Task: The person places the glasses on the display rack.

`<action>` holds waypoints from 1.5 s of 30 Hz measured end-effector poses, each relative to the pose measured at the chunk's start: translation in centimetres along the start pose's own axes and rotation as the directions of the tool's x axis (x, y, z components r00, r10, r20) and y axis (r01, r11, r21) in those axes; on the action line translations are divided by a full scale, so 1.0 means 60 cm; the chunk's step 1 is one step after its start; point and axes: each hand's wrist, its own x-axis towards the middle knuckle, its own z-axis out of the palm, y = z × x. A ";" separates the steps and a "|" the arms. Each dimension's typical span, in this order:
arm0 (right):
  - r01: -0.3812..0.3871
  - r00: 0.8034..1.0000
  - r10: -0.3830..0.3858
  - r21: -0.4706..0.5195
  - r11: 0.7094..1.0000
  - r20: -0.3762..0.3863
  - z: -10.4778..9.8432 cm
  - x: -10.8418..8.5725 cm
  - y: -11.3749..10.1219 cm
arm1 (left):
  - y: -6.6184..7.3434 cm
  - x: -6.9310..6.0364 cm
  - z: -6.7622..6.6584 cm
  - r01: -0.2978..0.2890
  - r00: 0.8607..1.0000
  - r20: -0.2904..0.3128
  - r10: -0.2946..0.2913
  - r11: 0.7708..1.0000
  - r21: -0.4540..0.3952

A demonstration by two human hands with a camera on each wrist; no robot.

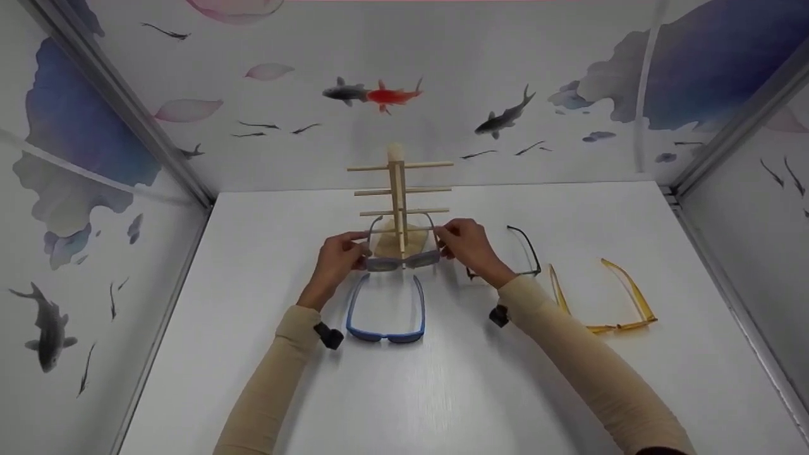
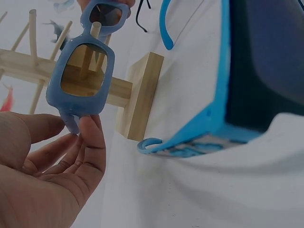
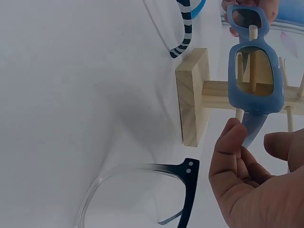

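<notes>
Light blue-grey sunglasses are held level at the lower part of a wooden display stand, their temples running back either side of the post. A peg tip pokes out at the bridge in both wrist views; whether it bears the frame's weight I cannot tell. My left hand pinches the left temple near its hinge, between thumb and fingers. On the other side, my right hand has the right temple between thumb and curled fingers. The thumb's contact there is hard to make out.
Blue sunglasses lie in front of the stand, with a striped temple in the right wrist view. Black-and-clear glasses sit under the right forearm, yellow glasses farther right. Upper pegs stick out sideways. Printed walls enclose the table.
</notes>
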 end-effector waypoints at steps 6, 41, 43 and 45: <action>0.049 0.998 -0.051 -0.068 0.996 -0.025 -0.001 -0.036 0.003 | -0.004 -0.002 0.000 0.025 0.999 -0.022 -0.025 1.000 0.010; 0.096 0.995 -0.095 -0.018 0.995 0.040 -0.005 -0.140 0.026 | -0.032 -0.078 -0.010 0.065 0.997 -0.063 -0.053 0.974 0.219; 0.083 0.995 -0.082 -0.010 0.997 0.049 -0.002 -0.142 0.026 | -0.032 -0.082 -0.010 0.074 0.996 -0.062 -0.060 0.967 0.242; 0.068 0.996 -0.068 -0.003 0.998 0.064 0.003 -0.142 0.027 | -0.034 -0.084 -0.010 0.083 0.996 -0.064 -0.069 0.963 0.257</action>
